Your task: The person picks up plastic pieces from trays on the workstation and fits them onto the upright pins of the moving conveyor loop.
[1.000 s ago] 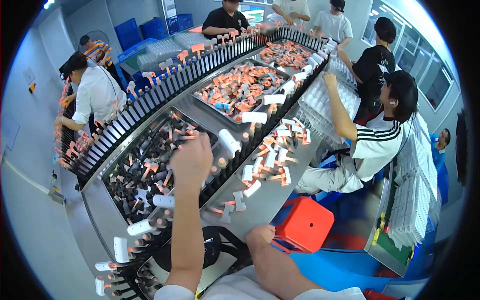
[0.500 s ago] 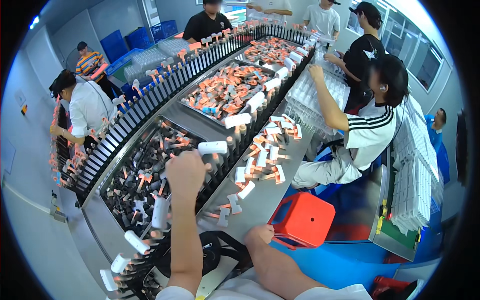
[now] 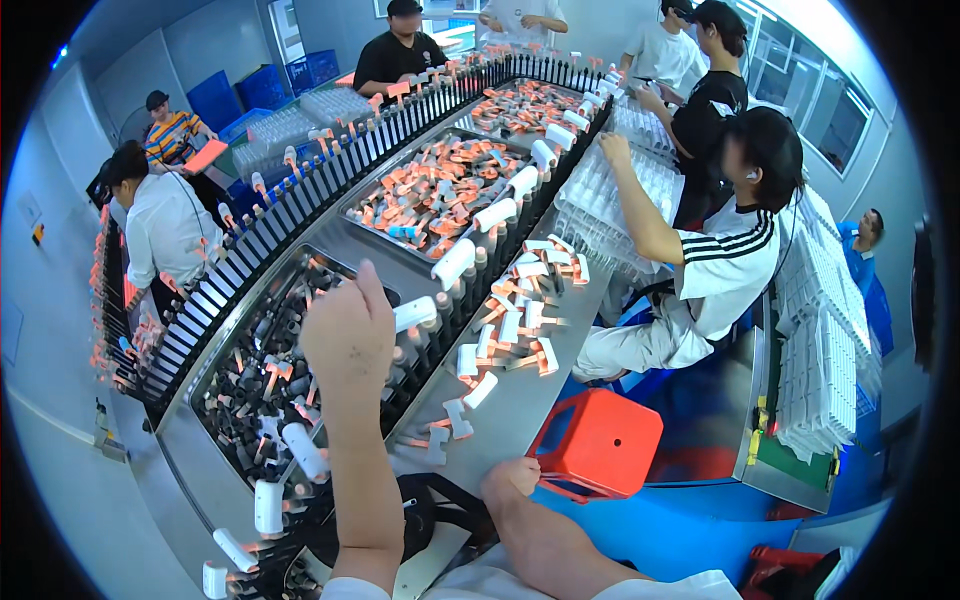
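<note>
White-topped pieces [image 3: 268,506] have slid nearer us along the black pegs [image 3: 470,300]. Our right hand [image 3: 513,479] is curled near the red stool [image 3: 600,425], contents unclear. Our left hand [image 3: 347,330] hangs over dark parts [image 3: 240,390], one white-topped piece just beside; can't tell its grip. Orange parts [image 3: 440,190] beyond.

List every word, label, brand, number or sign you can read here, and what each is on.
None can be read.
Chest mark on the far black shirt: too small.
Pale patch on the nearer black shirt: too blurred.
Any print on the white pieces: too small to tell.
</note>
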